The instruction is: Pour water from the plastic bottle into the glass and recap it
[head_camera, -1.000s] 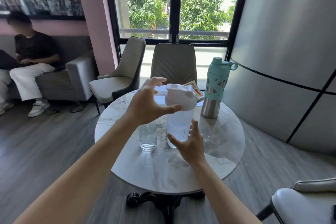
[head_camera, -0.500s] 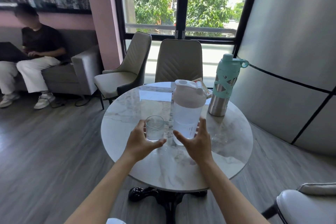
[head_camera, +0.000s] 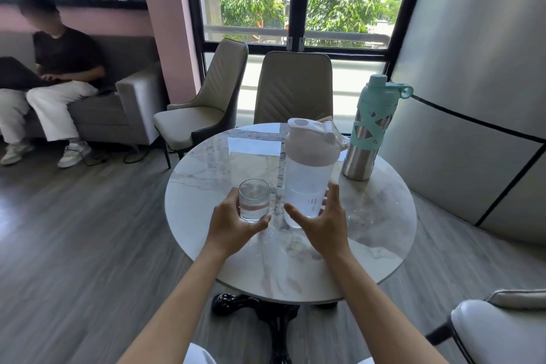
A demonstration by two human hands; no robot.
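Note:
The plastic bottle (head_camera: pixel 307 180) stands upright on the round marble table (head_camera: pixel 369 230). It is translucent, with a pale pink lid on and water in its lower part. My right hand (head_camera: pixel 322 224) wraps its base, thumb on the left side and fingers on the right. Just left of it stands the small clear glass (head_camera: pixel 254 195), partly filled with water. My left hand (head_camera: pixel 233 224) cups the glass from the near side, with the thumb under its right edge and the fingers behind its left.
A steel flask with a mint sleeve (head_camera: pixel 366 139) stands at the table's back right, with a small packet (head_camera: pixel 334 127) behind the bottle. Two beige chairs (head_camera: pixel 292 89) face the far side and a white chair (head_camera: pixel 499 331) sits near right. A person sits on a sofa (head_camera: pixel 59 74) far left.
My left hand came down from the bottle's lid and closed around the glass. My right hand stayed at the bottle's base. The camera moved back and to the left.

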